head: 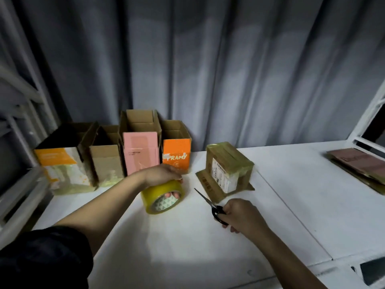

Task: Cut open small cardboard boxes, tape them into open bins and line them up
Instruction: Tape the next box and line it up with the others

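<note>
Glossy yellowish plastic tape roll [161,197] sat on a matt white table [291,205]. Along the table's back edge stood plain brown cardboard bins [106,161], their lower parts shiny with tape. A tape-wrapped cardboard box [227,165] gleamed before grey cloth curtains [208,69].

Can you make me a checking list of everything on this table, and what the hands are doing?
Surface: white table, bare in the middle.
Job's things: four open bins lined up at the back left; taped box standing on its spread flaps.
Clutter: flat cardboard pieces far right.
Hands: left hand grips the tape roll; right hand holds the scissors, blades together.
Cables: nothing seen.
Surroundings: grey curtain behind; metal frames at both sides.
</note>
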